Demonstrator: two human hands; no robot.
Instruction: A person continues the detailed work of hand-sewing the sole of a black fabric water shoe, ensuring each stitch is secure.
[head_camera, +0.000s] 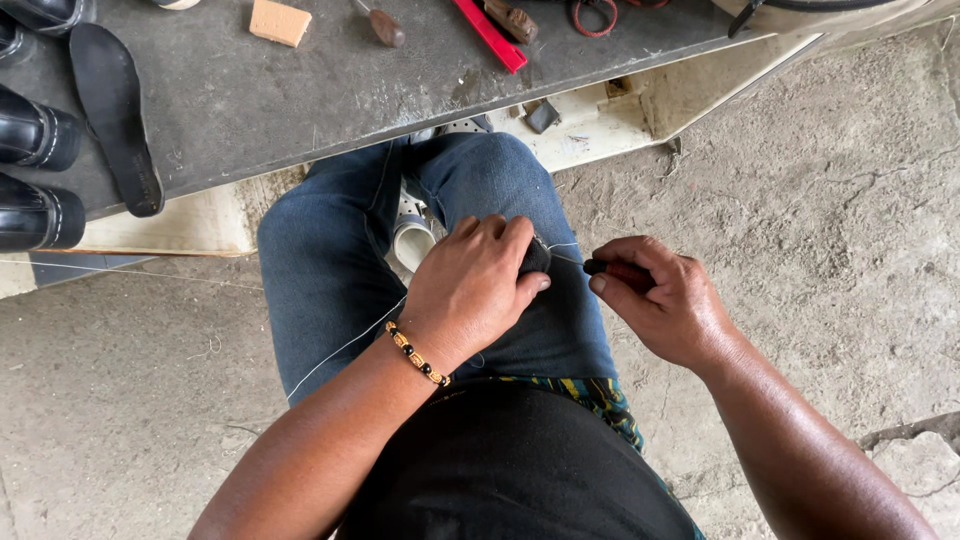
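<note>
A small dark piece of leather or rubber (535, 257) sat pinched under the fingertips of my left hand (475, 285), pressed down on my right thigh in blue denim jeans (330, 270). My left fingers were curled tight over it, thumb tucked against its near edge, so most of the piece was hidden and I could not tell its full shape. Just to the right of that grip, my right hand (665, 300) was closed around a short tool with a dark red handle and black tip (610, 268), held between thumb and bent forefinger, its tip pointing toward the dark piece and a little apart from it. A thin white thread (565, 245) ran taut from the piece toward the tool, and a longer length of it (340, 350) trailed back under my left wrist across the jeans. On that wrist was a bracelet of black and amber beads (418, 355).

Beyond my knees stood a grey, scuffed worktable (300, 100). On its far left lay a flat black shoe sole (115, 115) beside glossy black shoes with white stitching (40, 215). Farther along the table lay a tan block (280, 22) and a red flat bar (492, 35). Rough concrete floor (830, 220) spread to the right of my right hand.
</note>
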